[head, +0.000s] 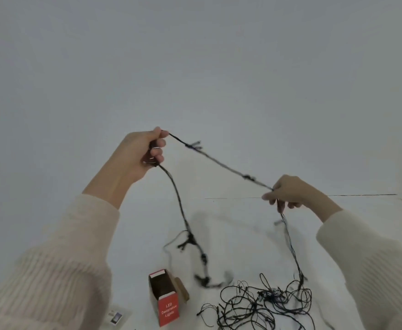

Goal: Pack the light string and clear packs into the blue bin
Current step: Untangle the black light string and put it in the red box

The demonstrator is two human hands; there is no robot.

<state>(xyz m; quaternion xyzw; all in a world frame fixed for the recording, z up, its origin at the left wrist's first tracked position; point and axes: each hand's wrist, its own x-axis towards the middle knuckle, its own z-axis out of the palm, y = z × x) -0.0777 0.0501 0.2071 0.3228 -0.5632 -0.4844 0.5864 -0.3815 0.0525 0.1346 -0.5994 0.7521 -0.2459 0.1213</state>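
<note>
A dark light string (221, 163) stretches taut between my two raised hands. My left hand (143, 153) is closed around one part of it, with a blurred length hanging down from the fist. My right hand (288, 194) pinches the string lower and to the right. From there the string drops to a loose tangle (262, 303) on the white surface. No blue bin is in view, and I cannot make out any clear packs.
An open red and brown box (168, 298) labelled LED Decorative Lights stands on the white surface below my hands. A small card or pack (115, 316) lies at the bottom left of it. A plain pale wall fills the background.
</note>
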